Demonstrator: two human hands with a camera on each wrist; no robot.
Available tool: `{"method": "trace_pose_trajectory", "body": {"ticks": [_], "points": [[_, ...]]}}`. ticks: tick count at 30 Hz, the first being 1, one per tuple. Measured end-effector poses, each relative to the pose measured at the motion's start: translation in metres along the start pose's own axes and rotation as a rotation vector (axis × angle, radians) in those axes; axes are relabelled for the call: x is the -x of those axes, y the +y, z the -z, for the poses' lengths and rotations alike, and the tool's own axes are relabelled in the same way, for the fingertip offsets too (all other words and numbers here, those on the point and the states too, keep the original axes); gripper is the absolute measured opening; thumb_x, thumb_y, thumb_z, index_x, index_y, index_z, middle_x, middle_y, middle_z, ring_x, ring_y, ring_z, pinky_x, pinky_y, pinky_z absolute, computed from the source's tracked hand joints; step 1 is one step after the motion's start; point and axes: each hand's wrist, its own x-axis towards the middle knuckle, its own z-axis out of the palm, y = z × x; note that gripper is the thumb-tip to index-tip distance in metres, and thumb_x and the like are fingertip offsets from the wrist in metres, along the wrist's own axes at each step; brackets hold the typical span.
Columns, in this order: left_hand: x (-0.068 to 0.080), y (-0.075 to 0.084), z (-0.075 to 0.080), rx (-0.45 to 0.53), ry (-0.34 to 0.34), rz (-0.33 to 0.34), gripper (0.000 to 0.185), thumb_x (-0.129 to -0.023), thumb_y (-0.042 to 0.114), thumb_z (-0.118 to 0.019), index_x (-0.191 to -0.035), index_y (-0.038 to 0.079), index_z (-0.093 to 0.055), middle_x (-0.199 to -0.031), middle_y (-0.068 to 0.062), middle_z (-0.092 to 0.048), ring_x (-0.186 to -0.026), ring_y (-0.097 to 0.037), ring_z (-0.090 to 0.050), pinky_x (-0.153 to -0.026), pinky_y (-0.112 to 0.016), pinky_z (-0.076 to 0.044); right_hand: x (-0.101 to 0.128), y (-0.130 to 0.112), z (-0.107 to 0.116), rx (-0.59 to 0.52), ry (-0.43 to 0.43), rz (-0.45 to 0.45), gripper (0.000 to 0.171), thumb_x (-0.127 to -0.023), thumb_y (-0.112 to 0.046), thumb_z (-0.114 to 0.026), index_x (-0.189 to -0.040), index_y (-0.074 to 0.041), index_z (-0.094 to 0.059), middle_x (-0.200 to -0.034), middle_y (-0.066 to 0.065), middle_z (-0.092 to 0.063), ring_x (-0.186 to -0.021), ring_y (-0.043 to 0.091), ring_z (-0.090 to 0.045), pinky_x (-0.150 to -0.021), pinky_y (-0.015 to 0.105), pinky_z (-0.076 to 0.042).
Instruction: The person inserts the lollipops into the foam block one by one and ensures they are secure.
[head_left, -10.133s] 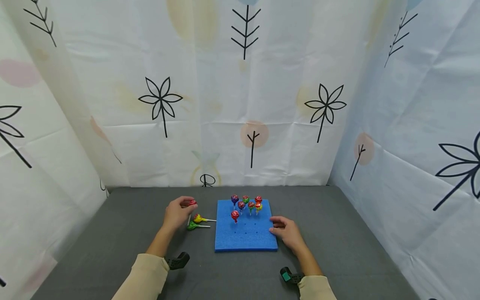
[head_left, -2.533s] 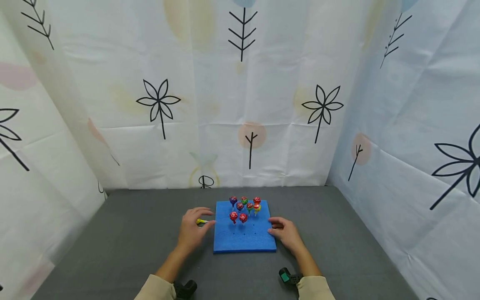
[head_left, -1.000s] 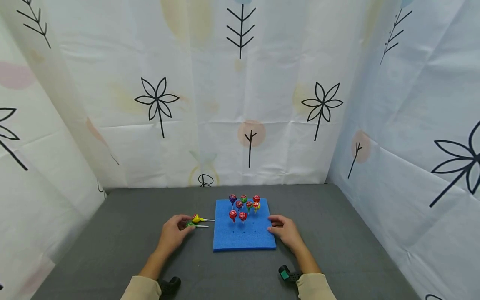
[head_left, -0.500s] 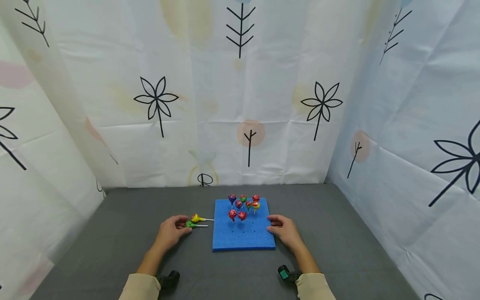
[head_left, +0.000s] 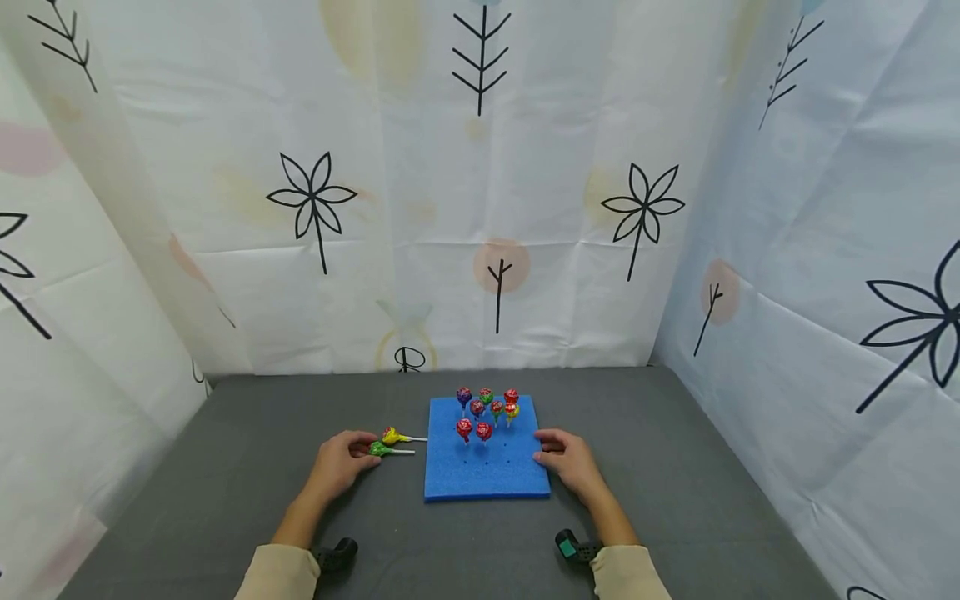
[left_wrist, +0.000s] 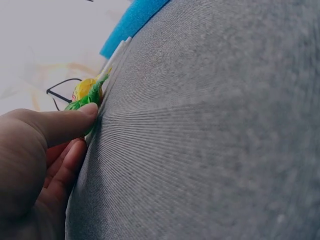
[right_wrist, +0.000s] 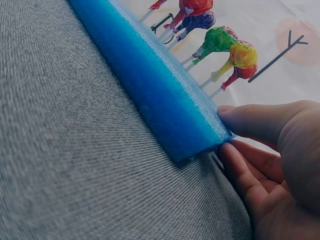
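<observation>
A green-wrapped lollipop (head_left: 378, 449) lies on the table with its white stick pointing right. My left hand (head_left: 337, 463) pinches its wrapped head between thumb and fingers; the left wrist view shows the thumb (left_wrist: 70, 122) over the green wrapper. Just beyond it lies a yellow lollipop (head_left: 392, 436), its stick reaching the blue foam board (head_left: 480, 482). Several lollipops stand upright in the board's back part, among them two red ones (head_left: 483, 432) in the front row. My right hand (head_left: 572, 460) grips the board's right edge, thumb above and fingers against the side and underneath.
Small bare holes (head_left: 486, 462) show in the board's front half. The grey table (head_left: 675, 500) spreads around it. Patterned white curtains (head_left: 420, 167) close off the back and both sides. A black device is strapped to each wrist.
Earlier, my left hand held a red lollipop; a second red one now stands in the front row. The left hand has since drawn back left to the green lollipop. The right hand stays put.
</observation>
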Motion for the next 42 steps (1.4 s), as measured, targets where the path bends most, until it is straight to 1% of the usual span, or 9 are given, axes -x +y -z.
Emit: {"method": "trace_pose_trajectory", "body": {"ticks": [9, 17, 20, 26, 31, 34, 37, 42], "points": [[0.001, 0.001, 0.0, -0.003, 0.001, -0.036, 0.03, -0.078, 0.008, -0.081, -0.106, 0.005, -0.071, -0.093, -0.003, -0.069, -0.081, -0.017, -0.064, -0.075, -0.041, -0.053, 0.0, 0.001, 0.0, 0.007, -0.001, -0.014, 0.029, -0.085, -0.002, -0.073, -0.114, -0.004, -0.068, -0.104, 0.007, -0.068, -0.096, 0.024, -0.063, -0.083, 0.042, -0.052], [0.002, 0.005, 0.0, -0.004, 0.007, -0.034, 0.031, -0.079, 0.012, -0.081, -0.108, 0.007, -0.071, -0.095, -0.003, -0.068, -0.084, -0.018, -0.063, -0.076, -0.04, -0.053, 0.0, 0.002, 0.0, 0.008, 0.001, -0.013, 0.029, -0.085, -0.003, -0.073, -0.114, -0.004, -0.069, -0.103, 0.007, -0.068, -0.096, 0.023, -0.063, -0.084, 0.043, -0.052], [0.002, 0.008, 0.0, 0.003, 0.011, -0.027, 0.031, -0.08, 0.014, -0.08, -0.109, 0.007, -0.071, -0.096, -0.002, -0.068, -0.084, -0.017, -0.062, -0.074, -0.038, -0.053, 0.0, 0.002, 0.0, 0.013, 0.0, -0.009, 0.029, -0.086, -0.003, -0.073, -0.114, -0.004, -0.068, -0.104, 0.007, -0.067, -0.096, 0.024, -0.063, -0.084, 0.043, -0.052], [0.0, 0.018, 0.002, 0.061, 0.014, -0.027, 0.031, -0.082, 0.014, -0.079, -0.111, 0.008, -0.07, -0.096, -0.002, -0.067, -0.083, -0.016, -0.059, -0.072, -0.032, -0.051, -0.001, 0.002, -0.001, 0.003, 0.0, 0.0, 0.029, -0.085, -0.002, -0.073, -0.114, -0.003, -0.068, -0.104, 0.007, -0.068, -0.096, 0.023, -0.063, -0.083, 0.043, -0.052], [-0.005, 0.028, 0.001, 0.102, 0.024, -0.068, 0.033, -0.081, 0.011, -0.079, -0.112, 0.006, -0.069, -0.097, -0.004, -0.068, -0.083, -0.017, -0.061, -0.071, -0.03, -0.052, -0.001, 0.002, 0.0, 0.007, 0.002, -0.004, 0.029, -0.085, -0.002, -0.073, -0.114, -0.004, -0.069, -0.103, 0.006, -0.067, -0.096, 0.023, -0.062, -0.084, 0.042, -0.052], [-0.009, 0.034, -0.002, 0.116, 0.027, -0.083, 0.036, -0.081, 0.009, -0.08, -0.114, 0.003, -0.066, -0.099, -0.005, -0.068, -0.085, -0.017, -0.063, -0.073, -0.031, -0.052, 0.0, 0.003, 0.0, 0.014, 0.001, -0.007, 0.029, -0.085, -0.002, -0.073, -0.114, -0.004, -0.069, -0.103, 0.007, -0.067, -0.096, 0.023, -0.062, -0.084, 0.043, -0.052], [-0.013, 0.039, -0.005, 0.13, 0.028, -0.08, 0.038, -0.08, 0.007, -0.08, -0.114, 0.001, -0.064, -0.1, -0.006, -0.067, -0.086, -0.018, -0.063, -0.076, -0.033, -0.052, 0.0, 0.002, 0.0, 0.011, 0.001, -0.01, 0.029, -0.085, -0.002, -0.073, -0.114, -0.004, -0.069, -0.103, 0.007, -0.067, -0.096, 0.023, -0.062, -0.083, 0.042, -0.052], [-0.018, 0.046, -0.012, 0.122, 0.039, -0.097, 0.034, -0.081, 0.009, -0.079, -0.11, 0.002, -0.063, -0.097, -0.005, -0.066, -0.085, -0.018, -0.062, -0.075, -0.034, -0.052, 0.0, 0.002, 0.0, 0.003, 0.005, -0.005, 0.029, -0.085, -0.001, -0.073, -0.114, -0.004, -0.068, -0.104, 0.007, -0.067, -0.096, 0.023, -0.062, -0.083, 0.042, -0.052]]}}
